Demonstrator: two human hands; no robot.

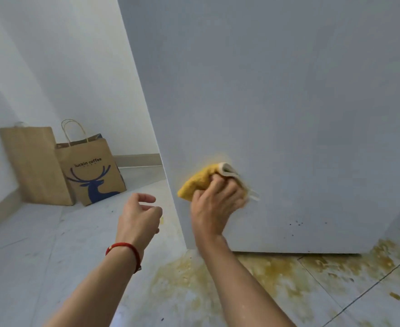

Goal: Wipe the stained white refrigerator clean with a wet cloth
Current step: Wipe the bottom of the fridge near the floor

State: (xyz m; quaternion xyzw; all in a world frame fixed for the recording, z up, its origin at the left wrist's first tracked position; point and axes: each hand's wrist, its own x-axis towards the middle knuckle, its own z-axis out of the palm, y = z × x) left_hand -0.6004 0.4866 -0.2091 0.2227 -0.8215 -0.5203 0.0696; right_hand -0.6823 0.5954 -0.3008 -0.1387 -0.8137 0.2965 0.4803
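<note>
Pressing a folded yellow cloth point(200, 181) flat against the white refrigerator point(288, 114), the right hand point(214, 205) has its fingers curled over the wad low on the panel, close to the fridge's left corner edge. The cloth looks stained deep yellow with a paler white layer peeking out at its upper right, and there's a faint yellowish haze on the panel just above it. A sprinkle of small dark specks point(296, 224) sits lower right on the same panel, near the bottom edge.

Going left to right around the room: white walls meet in a corner with a beige skirting board, and two brown paper bags lean there, a plain bag point(32, 166) and just beside it a Luckin Coffee bag point(90, 171) with a blue deer print and twine handles. The floor point(29, 256) is pale grey tile. The left hand point(140, 218), with a red cord bracelet point(125, 251) on its wrist, hangs in the air holding nothing, fingers loosely curled. Below the fridge, a big yellow-brown spill point(276, 272) spreads over the tiles.
</note>
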